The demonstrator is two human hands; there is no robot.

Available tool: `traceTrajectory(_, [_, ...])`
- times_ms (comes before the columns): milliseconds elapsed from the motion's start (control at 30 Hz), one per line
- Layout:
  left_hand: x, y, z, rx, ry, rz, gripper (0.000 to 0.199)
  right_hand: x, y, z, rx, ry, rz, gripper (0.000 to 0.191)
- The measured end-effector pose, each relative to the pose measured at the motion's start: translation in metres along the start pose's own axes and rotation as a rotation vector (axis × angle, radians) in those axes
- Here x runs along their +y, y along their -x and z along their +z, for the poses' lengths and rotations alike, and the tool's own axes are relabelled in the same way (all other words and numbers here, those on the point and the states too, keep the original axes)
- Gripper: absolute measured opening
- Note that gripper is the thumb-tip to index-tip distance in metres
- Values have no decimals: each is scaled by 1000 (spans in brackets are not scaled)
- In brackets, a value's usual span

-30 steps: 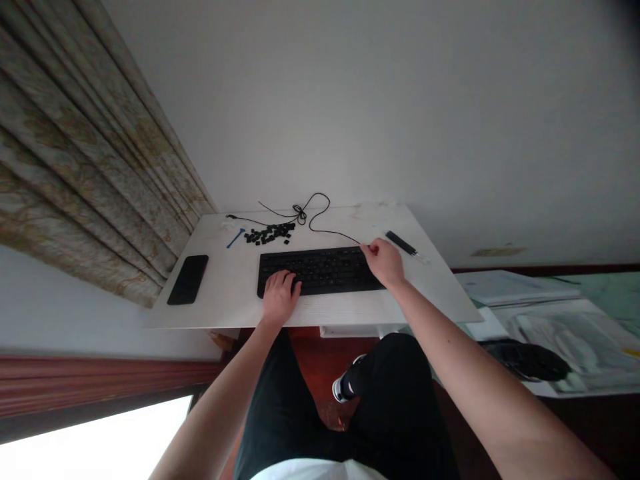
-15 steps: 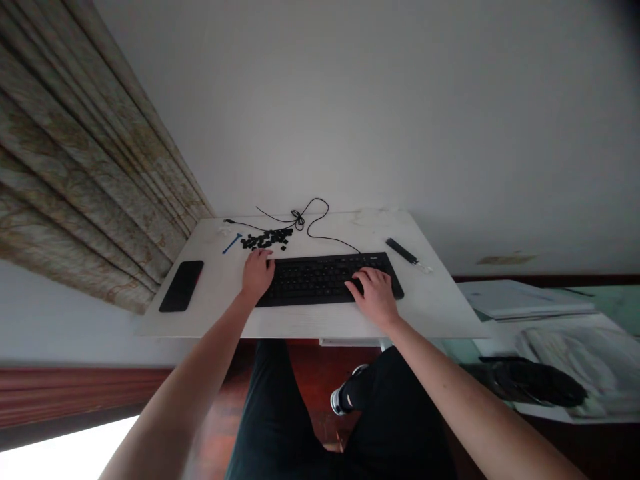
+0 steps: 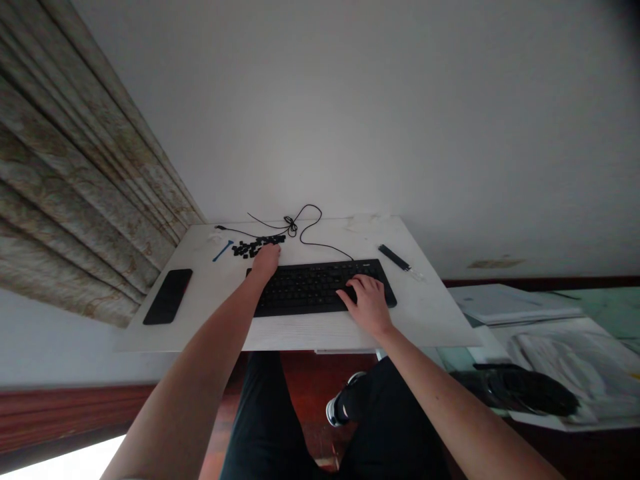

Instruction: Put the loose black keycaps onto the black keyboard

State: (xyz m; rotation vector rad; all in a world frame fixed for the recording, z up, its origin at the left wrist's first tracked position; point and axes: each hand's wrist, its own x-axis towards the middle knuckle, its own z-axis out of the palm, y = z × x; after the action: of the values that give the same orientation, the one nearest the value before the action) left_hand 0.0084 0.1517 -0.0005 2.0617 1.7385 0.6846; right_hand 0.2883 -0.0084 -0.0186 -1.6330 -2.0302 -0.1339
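Observation:
A black keyboard (image 3: 300, 293) lies across the white table, its cable (image 3: 313, 207) looping behind it. My left hand (image 3: 267, 260) reaches over the keyboard's upper left edge to a heap of loose black keycaps (image 3: 245, 249). Its fingers point away from me and are partly hidden, so whether they pinch a keycap does not show. On the keyboard's right end rests my right hand (image 3: 370, 300), open, thumb apart from the fingers. Left of the keycaps lies a slim blue tool (image 3: 223, 251).
A black phone (image 3: 168, 297) lies at the table's left side. Dark strips with a clear end (image 3: 395, 257) lie right of the keyboard. Patterned curtains (image 3: 90, 173) hang at the left. Papers and a black bag (image 3: 530, 390) sit on a lower surface at the right.
My left hand has moved from the keyboard's left end up and right to the keycap heap. My right hand stays on the keyboard's right end. The view has shifted slightly.

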Motion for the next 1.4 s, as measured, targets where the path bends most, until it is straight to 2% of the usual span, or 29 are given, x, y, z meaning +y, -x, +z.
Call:
traceTrajectory(200, [10,10,-4,64,263,-51,19,1,0,0,10,-22,9,36])
traceTrajectory(267, [17,21,-3,80,534,-96,22,1,0,1,13,-30,11,35])
traceTrajectory(367, [31,48,-2,67,1205,-220,18,1,0,1,11,-37,17,34])
traceTrajectory(400, [35,58,-3,50,1334,-247,17,1,0,1,10,-38,19,34])
traceTrajectory(467, [43,77,-4,9,1421,-273,18,1,1,2,7,-37,21,35])
traceTrajectory(667, [60,122,-3,-43,1502,-270,21,1,1,1,24,-37,30,35])
traceTrajectory(833, [66,149,9,-36,1449,-281,21,-7,4,-7,97,-121,100,29])
traceTrajectory(900, [69,160,16,-36,1435,-284,22,-24,8,-10,137,-271,184,29])
traceTrajectory(967, [71,172,23,-22,1414,-267,24,-50,14,-11,124,-526,292,31])
traceTrajectory(1100, [76,189,31,67,1232,-190,21,-107,22,-10,-63,-1142,651,41])
traceTrajectory(1167, [78,194,29,106,1105,-142,19,-125,21,-9,-110,-1370,822,41])
traceTrajectory(1267, [79,195,23,124,982,-69,19,-133,17,-8,-97,-1597,958,33])
traceTrajectory(1400, [77,194,16,130,886,22,19,-128,10,-9,-101,-1728,991,27])
